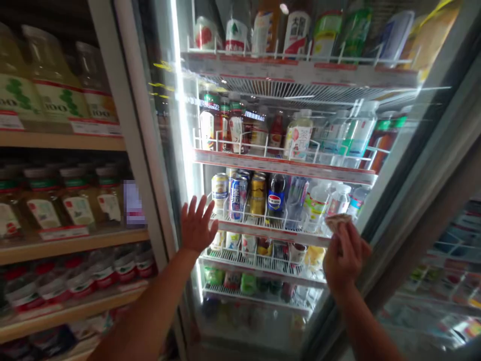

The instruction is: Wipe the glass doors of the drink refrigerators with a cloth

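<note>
My left hand is raised with its fingers spread, at the left side of a lit drinks fridge; whether the palm touches the glass I cannot tell. It holds nothing. My right hand pinches a small, crumpled, brownish cloth in front of the fridge's right side. Reflections streak the glass door between my hands and the shelves. Behind the glass, cans such as a gold can and a dark cola bottle stand near hand height.
Wooden shelves on the left carry several juice bottles. A grey frame post separates them from the fridge. More fridge shelves hold bottles above and below. At right runs a dark door frame, with another glass-fronted section beyond.
</note>
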Motion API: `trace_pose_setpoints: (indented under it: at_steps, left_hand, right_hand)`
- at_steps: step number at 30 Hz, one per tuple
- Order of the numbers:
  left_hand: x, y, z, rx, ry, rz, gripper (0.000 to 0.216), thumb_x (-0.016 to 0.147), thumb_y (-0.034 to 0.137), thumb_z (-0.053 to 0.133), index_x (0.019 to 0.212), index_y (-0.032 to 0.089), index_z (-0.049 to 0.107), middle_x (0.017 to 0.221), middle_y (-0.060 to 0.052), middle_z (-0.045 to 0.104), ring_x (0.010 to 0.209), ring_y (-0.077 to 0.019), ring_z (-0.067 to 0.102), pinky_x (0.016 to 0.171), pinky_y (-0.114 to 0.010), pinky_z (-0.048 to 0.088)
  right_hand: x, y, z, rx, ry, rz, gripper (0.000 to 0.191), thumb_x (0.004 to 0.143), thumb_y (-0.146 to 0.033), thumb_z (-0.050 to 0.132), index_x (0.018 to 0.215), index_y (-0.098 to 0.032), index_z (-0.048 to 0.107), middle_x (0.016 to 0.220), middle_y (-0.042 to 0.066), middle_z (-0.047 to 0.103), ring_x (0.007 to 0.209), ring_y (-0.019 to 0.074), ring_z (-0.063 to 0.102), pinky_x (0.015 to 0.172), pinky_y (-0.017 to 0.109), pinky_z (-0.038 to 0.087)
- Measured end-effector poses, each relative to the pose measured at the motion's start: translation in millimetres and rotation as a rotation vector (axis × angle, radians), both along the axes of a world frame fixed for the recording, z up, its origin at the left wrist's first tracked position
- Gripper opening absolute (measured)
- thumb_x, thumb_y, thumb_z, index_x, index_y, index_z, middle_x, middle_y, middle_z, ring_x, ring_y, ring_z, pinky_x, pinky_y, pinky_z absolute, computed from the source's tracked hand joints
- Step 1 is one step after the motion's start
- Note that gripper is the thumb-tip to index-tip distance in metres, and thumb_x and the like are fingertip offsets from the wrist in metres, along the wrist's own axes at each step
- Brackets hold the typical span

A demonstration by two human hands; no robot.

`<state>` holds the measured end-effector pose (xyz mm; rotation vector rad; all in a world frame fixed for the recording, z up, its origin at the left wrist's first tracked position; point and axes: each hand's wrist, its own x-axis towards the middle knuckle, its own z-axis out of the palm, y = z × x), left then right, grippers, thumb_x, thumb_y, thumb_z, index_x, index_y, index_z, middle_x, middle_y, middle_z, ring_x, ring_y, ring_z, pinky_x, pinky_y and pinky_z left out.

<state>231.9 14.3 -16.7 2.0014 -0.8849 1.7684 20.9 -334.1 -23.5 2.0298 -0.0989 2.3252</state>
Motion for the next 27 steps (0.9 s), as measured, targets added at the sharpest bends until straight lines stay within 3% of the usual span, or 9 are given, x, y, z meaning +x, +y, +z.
trace_pose_setpoints:
  at_steps: [4,11,15,20,24,27]
  left_hand:
    - [-4,0,1.7,0.003,-0.015,-0.036,0.076,0.093,0.033,0.055,0.160,0.031,0.020,0.163,-0.005,0.031,0.155,-0.0271,0.015,0.127,-0.051,0.015]
    - [-7,-1,2.7,0.024,-0.030,0.007,0.078,0.093,0.035,0.054,0.161,0.029,0.016,0.164,-0.003,0.027,0.156,-0.0258,0.014,0.128,-0.049,0.014]
    - [-10,2,8.1,0.043,-0.050,-0.024,0.071,0.096,0.033,0.051,0.160,0.025,0.021,0.163,-0.008,0.031,0.156,-0.0272,0.015,0.127,-0.050,0.014]
    - [-29,16,-8.1,0.011,-0.014,-0.302,0.061,0.100,0.024,0.036,0.159,0.020,0.022,0.165,-0.013,0.024,0.154,-0.0283,0.023,0.120,-0.049,0.031]
    - [-46,21,-33.6,0.120,0.023,-0.394,0.054,0.098,0.019,0.045,0.151,0.020,0.039,0.145,-0.014,0.055,0.141,-0.0244,0.045,0.109,-0.042,0.042]
    - [-49,15,-34.2,0.048,0.061,-0.362,0.053,0.092,0.019,0.060,0.144,0.021,0.047,0.127,-0.011,0.066,0.128,-0.0239,0.055,0.107,-0.041,0.044]
  right_hand:
    - [20,40,-4.3,-0.247,0.339,0.212,0.056,0.092,-0.010,0.060,0.145,-0.028,0.053,0.131,0.008,0.069,0.111,0.0209,0.066,0.093,0.037,0.049]
    - [61,98,16.4,-0.012,0.041,0.154,0.056,0.090,-0.008,0.061,0.143,-0.028,0.055,0.140,0.009,0.063,0.111,0.0226,0.063,0.094,0.039,0.046]
    - [86,167,-6.7,-0.145,0.316,0.288,0.055,0.094,-0.011,0.053,0.148,-0.020,0.048,0.145,0.008,0.058,0.129,0.0220,0.055,0.105,0.037,0.044]
    - [103,236,-28.2,-0.182,0.517,0.447,0.067,0.094,-0.010,0.042,0.157,-0.004,0.023,0.154,0.019,0.046,0.148,0.0234,0.038,0.117,0.041,0.040]
    - [98,236,-26.5,-0.227,0.628,0.595,0.068,0.095,-0.012,0.034,0.159,-0.003,0.013,0.155,0.019,0.045,0.150,0.0213,0.035,0.119,0.043,0.043]
    - [80,195,-23.3,-0.194,0.548,0.522,0.068,0.094,-0.011,0.038,0.160,-0.014,0.019,0.156,0.013,0.044,0.149,0.0205,0.035,0.118,0.042,0.043]
